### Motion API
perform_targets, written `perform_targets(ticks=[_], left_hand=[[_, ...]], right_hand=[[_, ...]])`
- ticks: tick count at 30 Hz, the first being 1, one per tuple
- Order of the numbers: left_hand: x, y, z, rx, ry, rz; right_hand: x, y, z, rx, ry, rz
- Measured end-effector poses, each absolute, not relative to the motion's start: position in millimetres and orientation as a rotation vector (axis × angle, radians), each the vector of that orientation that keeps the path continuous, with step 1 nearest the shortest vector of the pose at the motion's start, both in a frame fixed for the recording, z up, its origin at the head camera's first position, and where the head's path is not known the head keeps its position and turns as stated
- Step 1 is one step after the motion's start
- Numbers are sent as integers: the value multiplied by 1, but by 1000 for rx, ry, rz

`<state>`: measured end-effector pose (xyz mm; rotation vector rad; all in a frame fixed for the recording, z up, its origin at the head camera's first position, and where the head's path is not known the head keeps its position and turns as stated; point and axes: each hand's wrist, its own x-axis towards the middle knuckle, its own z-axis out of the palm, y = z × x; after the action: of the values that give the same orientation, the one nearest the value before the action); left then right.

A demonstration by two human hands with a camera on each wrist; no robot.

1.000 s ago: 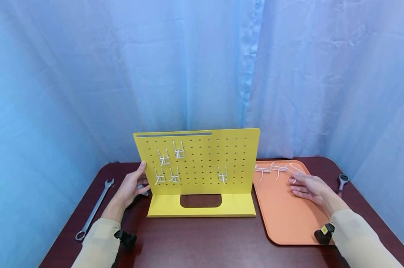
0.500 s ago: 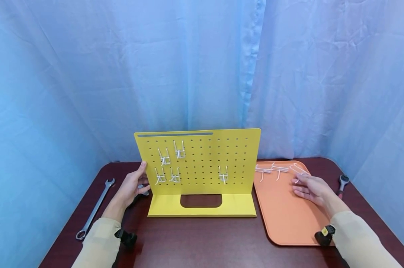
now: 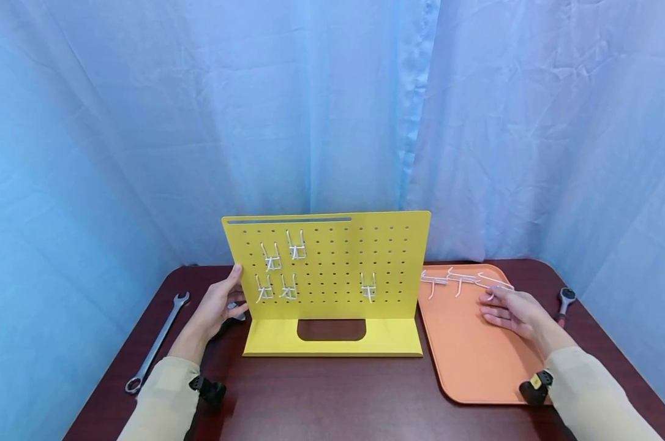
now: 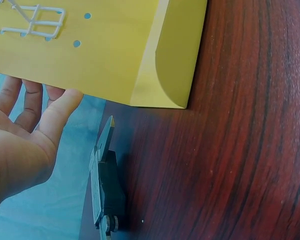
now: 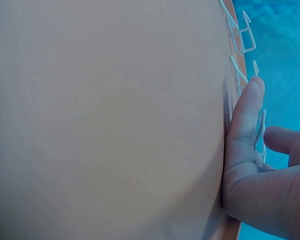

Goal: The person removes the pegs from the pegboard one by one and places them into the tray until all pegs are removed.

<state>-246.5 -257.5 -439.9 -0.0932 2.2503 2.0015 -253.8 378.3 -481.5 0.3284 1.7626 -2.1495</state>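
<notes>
My left hand (image 3: 217,306) grips the left edge of the upright yellow pegboard (image 3: 321,310), its thumb at the edge and the other fingers reaching behind. Several white wire hooks hang on the board, most of them at the left; one hook (image 3: 368,288) is on the right half. Over the far part of the orange tray (image 3: 465,361), my right hand (image 3: 511,312) holds another white wire hook (image 3: 496,281) between thumb and fingers. In the right wrist view this hook (image 5: 263,120) is partly hidden by the fingers. Two more hooks, one of them a hook (image 3: 462,279), lie beside it.
A long combination wrench (image 3: 157,344) lies along the table's left side. Behind the left hand is a dark tool (image 4: 107,185) with a small knurled wheel. A ratchet wrench (image 3: 566,296) lies right of the tray, and a pale blue curtain (image 3: 332,110) hangs behind the table.
The hook at my right fingers has shifted slightly right and turned flatter. My left hand keeps its place on the board's edge.
</notes>
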Motion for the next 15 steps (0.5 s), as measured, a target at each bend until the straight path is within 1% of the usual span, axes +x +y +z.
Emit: perform_targets(ticks=[15], left_hand=[[-248, -257, -440, -95, 2254, 1998]], right_hand=[[-245, 379, -471, 312, 1973, -1930]])
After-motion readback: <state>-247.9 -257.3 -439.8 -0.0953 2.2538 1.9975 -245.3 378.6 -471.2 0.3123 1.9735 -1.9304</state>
